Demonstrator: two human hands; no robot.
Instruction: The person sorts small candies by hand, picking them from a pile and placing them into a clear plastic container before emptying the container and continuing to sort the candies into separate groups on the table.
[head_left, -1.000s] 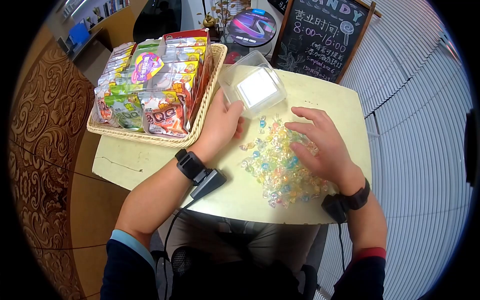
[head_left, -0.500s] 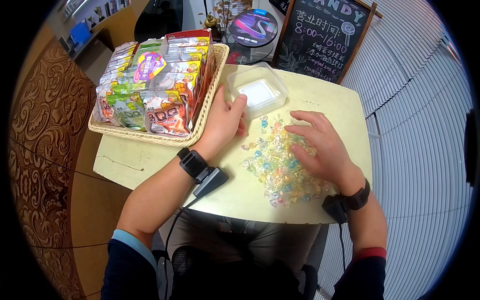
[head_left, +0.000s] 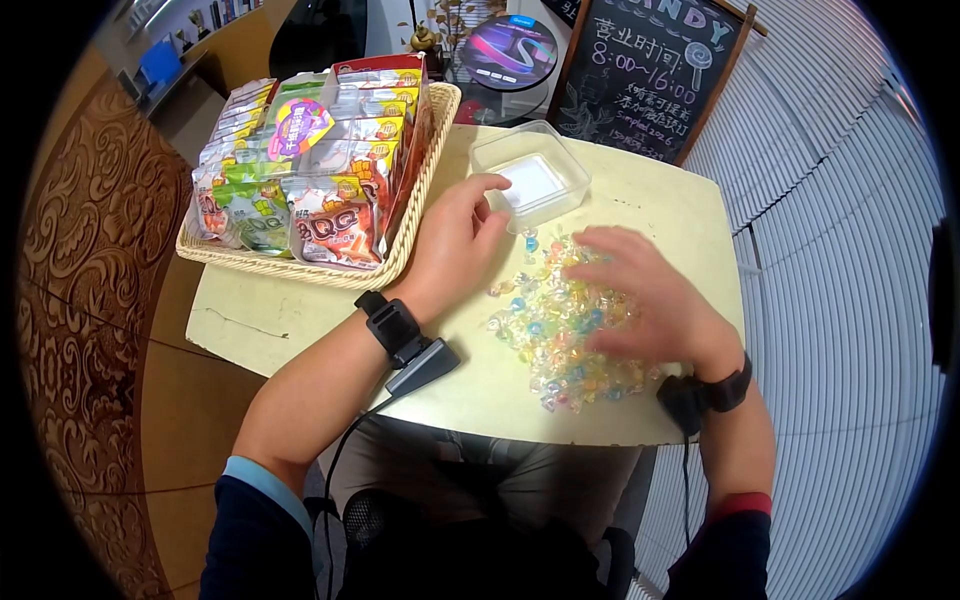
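Observation:
My left hand (head_left: 462, 238) is at the near left corner of a clear plastic tub (head_left: 562, 200), index finger stretched toward its wall and thumb apart; whether it touches the tub is hard to tell. Only a white patch shows on the tub's bottom. Over the right part of a heap of small wrapped candies (head_left: 545, 335) hovers my right hand (head_left: 650, 295), fingers spread and smeared by motion, with nothing visible in it. The candies have clear, shiny wrappers in pale yellow, blue, pink and green. Both wrists wear black straps with cabled devices.
A wicker basket (head_left: 425, 190) packed with snack bags (head_left: 335, 222) stands left on the cream table (head_left: 680, 215). Behind the table are a round box (head_left: 508, 55) and a chalkboard sign (head_left: 645, 85). White blinds (head_left: 850, 300) hang at the right.
The tub has shifted slightly right. My left hand has turned, its index finger now reaching toward the tub's wall. My right hand has moved a little over the candies, fingers still apart.

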